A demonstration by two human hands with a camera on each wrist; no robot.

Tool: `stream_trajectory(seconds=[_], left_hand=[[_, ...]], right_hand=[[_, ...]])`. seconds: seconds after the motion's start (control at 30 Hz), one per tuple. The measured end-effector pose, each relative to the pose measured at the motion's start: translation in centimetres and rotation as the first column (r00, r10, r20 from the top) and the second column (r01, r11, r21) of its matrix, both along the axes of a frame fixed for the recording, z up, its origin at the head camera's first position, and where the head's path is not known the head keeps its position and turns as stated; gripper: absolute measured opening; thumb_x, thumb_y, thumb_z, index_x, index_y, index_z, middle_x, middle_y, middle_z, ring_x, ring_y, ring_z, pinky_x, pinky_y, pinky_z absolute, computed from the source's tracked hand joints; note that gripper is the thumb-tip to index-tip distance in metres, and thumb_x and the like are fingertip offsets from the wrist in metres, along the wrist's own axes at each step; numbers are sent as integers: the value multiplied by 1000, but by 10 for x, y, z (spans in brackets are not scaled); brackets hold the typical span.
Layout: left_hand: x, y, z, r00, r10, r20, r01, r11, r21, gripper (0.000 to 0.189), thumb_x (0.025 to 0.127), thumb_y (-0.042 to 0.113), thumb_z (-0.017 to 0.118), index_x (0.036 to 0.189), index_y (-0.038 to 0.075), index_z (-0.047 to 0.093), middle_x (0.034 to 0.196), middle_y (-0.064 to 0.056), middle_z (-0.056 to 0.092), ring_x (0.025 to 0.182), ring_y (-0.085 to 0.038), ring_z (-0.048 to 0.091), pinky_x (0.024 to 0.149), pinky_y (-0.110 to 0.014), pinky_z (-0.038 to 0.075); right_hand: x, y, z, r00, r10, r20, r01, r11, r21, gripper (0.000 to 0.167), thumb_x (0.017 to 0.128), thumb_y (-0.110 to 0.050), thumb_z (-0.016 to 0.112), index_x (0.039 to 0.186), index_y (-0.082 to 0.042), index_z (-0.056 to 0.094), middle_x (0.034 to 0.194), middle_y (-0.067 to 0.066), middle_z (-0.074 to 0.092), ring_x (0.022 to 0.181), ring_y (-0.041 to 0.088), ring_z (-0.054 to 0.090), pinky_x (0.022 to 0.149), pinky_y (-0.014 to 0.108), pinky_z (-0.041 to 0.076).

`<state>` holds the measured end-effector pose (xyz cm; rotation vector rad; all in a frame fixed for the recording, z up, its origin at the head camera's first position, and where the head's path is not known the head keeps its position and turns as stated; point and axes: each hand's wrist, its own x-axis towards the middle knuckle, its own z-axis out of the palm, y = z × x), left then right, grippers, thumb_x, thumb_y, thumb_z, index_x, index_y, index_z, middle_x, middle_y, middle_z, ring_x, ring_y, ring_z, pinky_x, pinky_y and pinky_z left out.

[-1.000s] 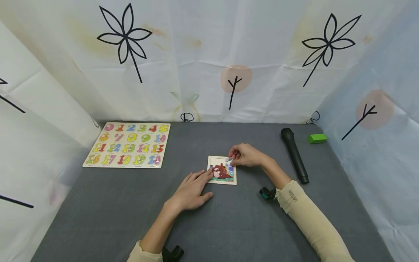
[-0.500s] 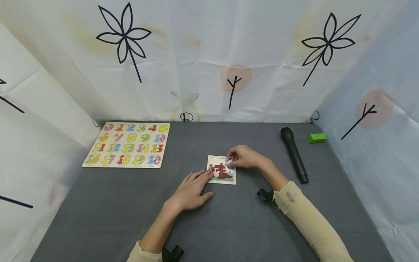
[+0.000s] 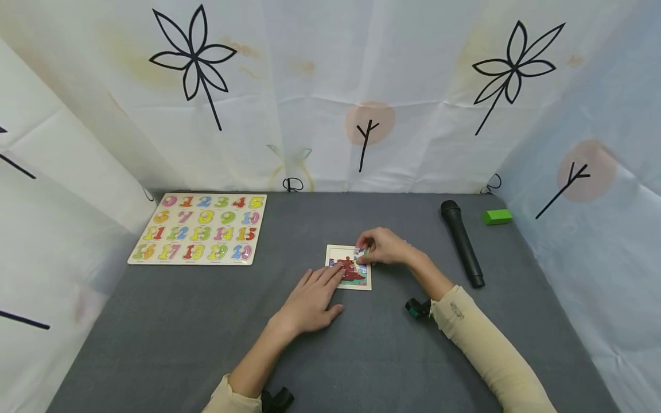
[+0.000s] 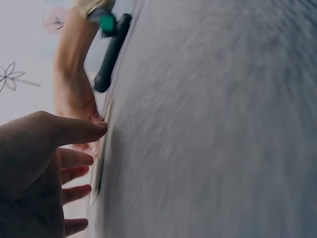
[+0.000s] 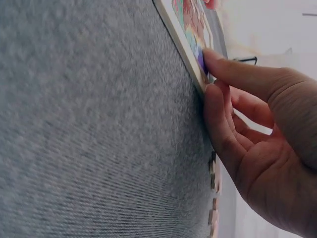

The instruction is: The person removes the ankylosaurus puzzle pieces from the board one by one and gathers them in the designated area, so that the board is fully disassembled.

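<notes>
A small square jigsaw puzzle [image 3: 341, 249] with a pale wooden border lies mid-table, its picture showing a reddish-brown figure. My left hand [image 3: 310, 304] reaches over it from the near left, fingers extended, fingertips over the picture's left part. At the upper right corner, my right hand [image 3: 386, 246] pinches a purple puzzle piece [image 5: 200, 58]. In the right wrist view the thumb lies on this piece, while the index finger is against the board's border. Fingers partly hide the piece in the head view. The left wrist view shows the board edge-on beyond the left thumb.
A number board [image 3: 198, 229] lies at the back left. To the right are a black microphone [image 3: 462, 244] and a green block [image 3: 497, 217]. Loose pieces [image 5: 214, 218] lie beyond the right hand. Patterned white cloth [image 3: 330, 86] walls the table's back and sides.
My left hand has slid a little right and now covers more of the picture. The right hand has shifted slightly left, still pinching the piece at the corner.
</notes>
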<state>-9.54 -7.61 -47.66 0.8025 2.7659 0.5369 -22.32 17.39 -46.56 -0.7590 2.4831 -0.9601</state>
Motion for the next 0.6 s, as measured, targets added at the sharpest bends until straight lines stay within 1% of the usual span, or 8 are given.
stream_trajectory(seconds=[0.07,0.13,0.27,0.33,0.5,0.6], left_hand=[[-3,8,-4,999,-44,-13,44,999,-10,77,106,40,69,170,13,36,179,-3,34,166,-30,33,135,-65,24],[-6,15,-6,997,-71,-11,71,997,-5,77,106,41,68,171,14,35,180,-1,33,167,-29,32,135,-65,22],[-9,19,-8,997,-79,11,79,997,5,76,106,41,68,171,16,36,179,1,33,167,-28,30,136,-66,20],[-10,19,-7,997,-78,14,78,997,8,77,106,40,69,171,16,36,179,1,34,167,-28,31,135,-66,21],[-10,21,-5,997,-71,26,71,997,2,76,106,40,68,171,17,36,179,1,34,167,-28,31,136,-65,21],[-9,22,-4,997,-63,36,63,998,-5,75,107,41,67,172,18,35,179,2,34,167,-28,30,136,-65,19]], right_hand=[[-3,3,-2,999,-11,32,11,1000,-25,26,90,-15,89,109,-2,76,92,8,71,66,9,67,62,26,56],[-6,4,-3,998,-14,64,17,999,-45,26,89,-15,90,108,-3,76,91,7,70,65,10,67,61,27,57],[-10,4,-4,994,-6,113,14,998,-67,25,90,-15,90,108,-4,77,92,8,69,66,12,68,63,30,60],[-11,4,-4,993,-2,119,9,998,-64,24,90,-15,90,107,-4,77,92,7,69,67,12,69,64,30,61],[-11,2,-2,997,28,68,-28,1000,-2,23,92,-16,87,106,-3,74,88,5,70,66,10,67,62,27,57],[-7,0,3,999,43,29,-44,998,39,22,93,-17,86,105,-4,73,89,5,74,70,8,66,66,26,54]])
